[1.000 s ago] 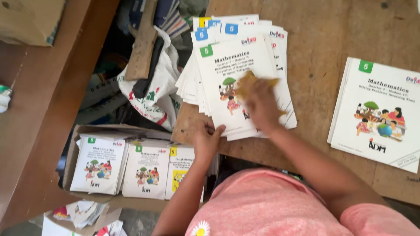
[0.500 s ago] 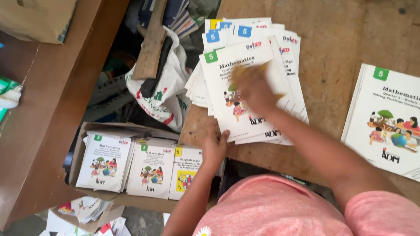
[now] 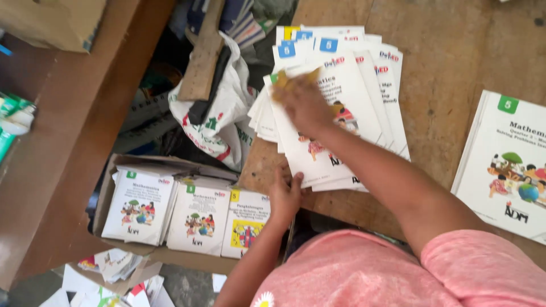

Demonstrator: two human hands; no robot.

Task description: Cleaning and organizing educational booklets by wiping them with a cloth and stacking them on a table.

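Workbooks (image 3: 335,108), fanned in a loose stack on the wooden table (image 3: 455,51), near its front left corner; long axis running away from the body, tilted slightly left. Right hand (image 3: 304,102) directly on the top cover, toward its far left corner, palm down, fingers together over a yellow cloth (image 3: 293,81), forearm slanting across the stack from lower right. Left hand (image 3: 284,193) nearer the body, at the stack's near edge, fingers curled on the table rim, thumb touching the lowest cover. Separate workbook (image 3: 506,165) well apart to the right. Cardboard box (image 3: 142,165) of further workbooks below the table, left.
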